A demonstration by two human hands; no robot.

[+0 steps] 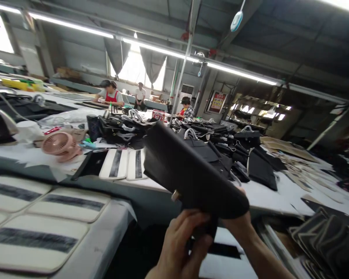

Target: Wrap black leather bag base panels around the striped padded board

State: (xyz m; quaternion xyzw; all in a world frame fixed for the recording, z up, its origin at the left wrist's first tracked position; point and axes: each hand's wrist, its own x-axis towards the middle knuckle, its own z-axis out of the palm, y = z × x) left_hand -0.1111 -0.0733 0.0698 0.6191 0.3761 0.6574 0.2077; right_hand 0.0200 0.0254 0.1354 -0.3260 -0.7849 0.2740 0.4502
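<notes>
A black leather bag (192, 166) is held up in front of me, tilted, with its long rounded edge running from upper left to lower right. A small metal clasp (175, 195) shows on its near side. Below the clasp, my left hand (183, 236) pinches a dark part of the bag between thumb and fingers. My right hand (238, 223) supports the bag's right end from behind and beneath; most of its fingers are hidden by the leather.
White panels with dark stripes (37, 236) cover a table at the left. Beyond, a long table carries piled black bags (197, 147), a pink fan (59, 146) and a kettle (0, 124). Stacked dark pieces (322, 240) sit at lower right. Several people (110, 95) are farther back.
</notes>
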